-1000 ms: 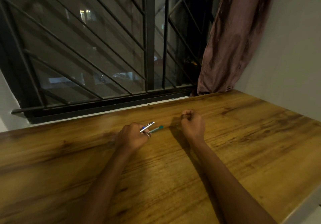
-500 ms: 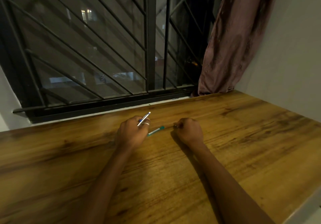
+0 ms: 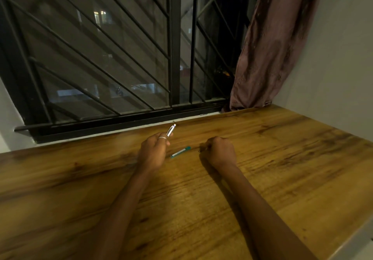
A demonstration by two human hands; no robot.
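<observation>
My left hand (image 3: 153,151) grips a silver pen (image 3: 171,130) whose tip points up and away toward the window. A teal pen part (image 3: 180,152) lies flat on the wooden table (image 3: 282,159), between my two hands and touching neither. My right hand (image 3: 220,151) rests on the table with its fingers curled tight; a tiny dark piece shows at its fingertips, too small to identify. A ring sits on one finger of my left hand.
A barred window (image 3: 121,58) runs along the table's far edge. A brownish curtain (image 3: 268,48) hangs at the far right corner, its hem on the tabletop. A plain wall (image 3: 333,58) bounds the right side.
My left hand has raised the silver pen so that it points more steeply toward the window. My right hand has drawn slightly nearer. The teal part has stayed put.
</observation>
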